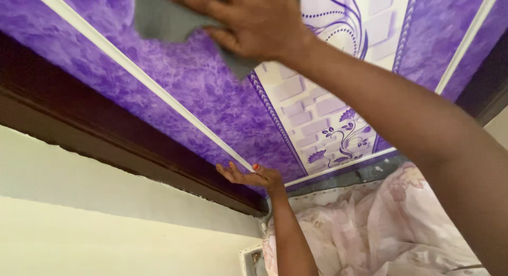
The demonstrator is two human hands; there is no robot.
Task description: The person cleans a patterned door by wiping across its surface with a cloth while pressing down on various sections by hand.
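Note:
My right hand [248, 22] presses a grey cloth [159, 17] flat against a purple marbled panel [201, 80], near the top of the view. The cloth's far part is cut off by the frame edge. My left hand [250, 175] rests lower down with its fingers spread. It touches the panel's edge where a thin white strip [159, 88] meets the dark brown frame [106, 133]. It holds nothing. To the right of the purple area is a white panel section [317, 112] with a brick pattern and purple flower drawings.
A cream wall [95, 223] lies below the brown frame. Pale pink flowered fabric [381, 228] hangs at the lower right. A white box fitting [250, 259] sits on the wall by the bottom edge. Another dark frame piece [489, 80] runs along the right side.

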